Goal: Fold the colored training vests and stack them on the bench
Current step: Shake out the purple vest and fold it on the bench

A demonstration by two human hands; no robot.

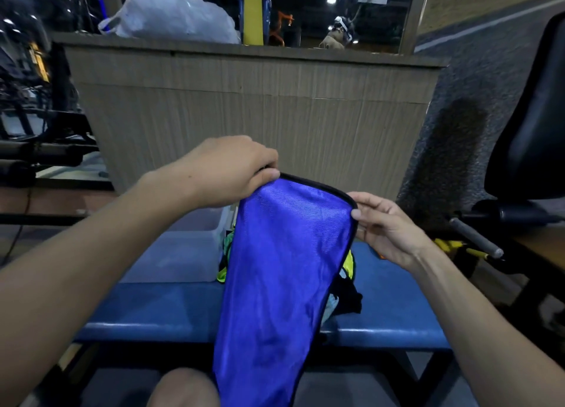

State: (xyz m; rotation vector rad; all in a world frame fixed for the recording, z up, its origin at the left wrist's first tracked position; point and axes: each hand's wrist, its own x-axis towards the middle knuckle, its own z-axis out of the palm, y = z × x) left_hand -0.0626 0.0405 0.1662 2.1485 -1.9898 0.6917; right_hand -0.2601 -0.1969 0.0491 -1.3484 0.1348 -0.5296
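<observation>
A blue mesh training vest (275, 284) with black trim hangs in front of me, doubled lengthwise, its lower end dropping past the blue bench (153, 308). My left hand (232, 171) pinches its top left corner. My right hand (385, 226) pinches the top right corner between thumb and fingers. Behind the hanging vest, a heap of other vests (347, 272) in neon yellow, green and black lies on the bench, mostly hidden.
A translucent plastic bin (183, 247) stands on the bench at the left. A tan counter (250, 113) rises behind, with a white bag (171, 12) on top. Black gym equipment (532, 125) stands at the right, and weight machines (36, 137) at the left.
</observation>
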